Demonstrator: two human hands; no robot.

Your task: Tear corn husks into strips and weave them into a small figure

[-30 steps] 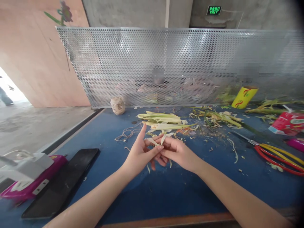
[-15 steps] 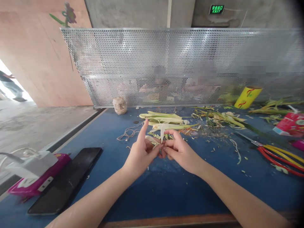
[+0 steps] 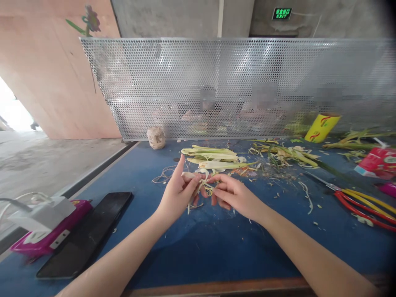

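Note:
A pale, thin strip that looks like corn husk (image 3: 206, 176) is in my fingers, its loose ends showing between the hands. My left hand (image 3: 177, 190) pinches it, with the thumb over the strip and the index finger pointing up. My right hand (image 3: 236, 194) meets it from the other side, fingertips bent in around the narrow ends. Both hands hover just above the blue table. Fingers partly hide the strip. Right behind them lies a pile of pale green husk leaves (image 3: 213, 154).
Twine (image 3: 163, 175) and a whitish roll (image 3: 156, 137) lie back left. A black phone (image 3: 88, 235) and a purple power strip (image 3: 52, 235) are at left. Red-handled scissors (image 3: 349, 202), a yellow tube (image 3: 322, 128) and plant scraps (image 3: 291, 154) occupy the right. A perforated metal screen (image 3: 185, 74) borders the back.
My left hand has shifted slightly left and the right hand's fingers have spread a little. The strip's upright end has tipped down between my fingertips.

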